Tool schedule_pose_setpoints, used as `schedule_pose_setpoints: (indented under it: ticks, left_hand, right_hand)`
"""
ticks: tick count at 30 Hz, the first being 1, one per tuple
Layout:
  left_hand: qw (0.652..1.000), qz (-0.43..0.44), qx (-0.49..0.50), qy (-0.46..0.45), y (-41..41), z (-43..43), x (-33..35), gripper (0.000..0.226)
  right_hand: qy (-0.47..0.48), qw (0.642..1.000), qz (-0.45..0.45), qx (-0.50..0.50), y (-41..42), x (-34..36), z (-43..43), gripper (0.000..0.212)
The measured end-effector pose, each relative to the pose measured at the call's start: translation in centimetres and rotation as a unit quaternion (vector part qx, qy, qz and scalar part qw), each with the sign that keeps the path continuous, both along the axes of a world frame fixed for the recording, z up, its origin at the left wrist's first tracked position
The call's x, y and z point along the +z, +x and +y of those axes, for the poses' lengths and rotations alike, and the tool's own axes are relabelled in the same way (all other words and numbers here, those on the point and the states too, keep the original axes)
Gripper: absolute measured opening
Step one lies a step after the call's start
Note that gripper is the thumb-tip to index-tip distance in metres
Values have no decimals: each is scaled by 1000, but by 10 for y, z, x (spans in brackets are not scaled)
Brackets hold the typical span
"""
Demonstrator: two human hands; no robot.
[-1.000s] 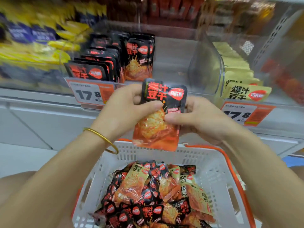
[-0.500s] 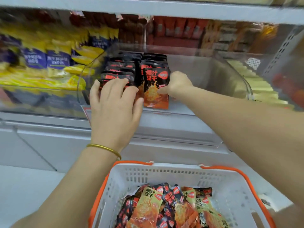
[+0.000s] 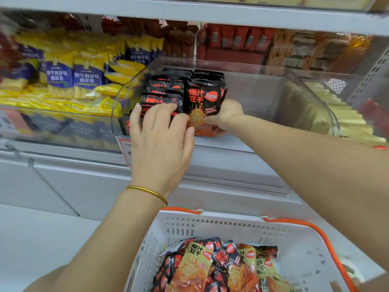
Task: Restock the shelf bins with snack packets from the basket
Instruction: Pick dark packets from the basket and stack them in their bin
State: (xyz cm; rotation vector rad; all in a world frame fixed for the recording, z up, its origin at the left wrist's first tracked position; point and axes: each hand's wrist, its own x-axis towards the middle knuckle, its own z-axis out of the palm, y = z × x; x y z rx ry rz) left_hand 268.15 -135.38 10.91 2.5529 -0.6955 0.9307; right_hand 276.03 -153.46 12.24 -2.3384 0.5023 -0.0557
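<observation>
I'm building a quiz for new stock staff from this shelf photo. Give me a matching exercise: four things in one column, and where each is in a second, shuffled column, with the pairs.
Things:
1. left hand
2. right hand
3. blue and yellow packets
4. white basket

Places:
A. below the shelf, holding loose packets
B. in the bin left of the clear divider
C. flat against the left row of black packets
D. at the right side of the front upright black packet

Pairs: 1-C, 2-D, 3-B, 4-A
</observation>
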Motion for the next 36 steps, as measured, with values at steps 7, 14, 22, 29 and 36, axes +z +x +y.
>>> schedule_pose_setpoints:
  ticks: [7,14,22,29,36]
  left_hand:
    - [991,-125,-41,-32,-12,3,12,23]
    - [981,-24,-186,47,-65,-11,-15,20]
    - [933,262,-135,205,-87,-25,-72,28]
    - [913,294,-106,264,-83,-28,-82,28]
    - [898,322,-105,281,-77,-35,-89,27]
  right_hand:
    - [31,997,-76,3,-42,52,5,22]
    - [105,981,-83,143,-186,34,11,27]
    - [-72,930,302,196,-212,-203,-5,8]
    - [-92,953,281,62,-234,-286,-11,52]
    - [-74,963,257,21,-227,-281,-11,31]
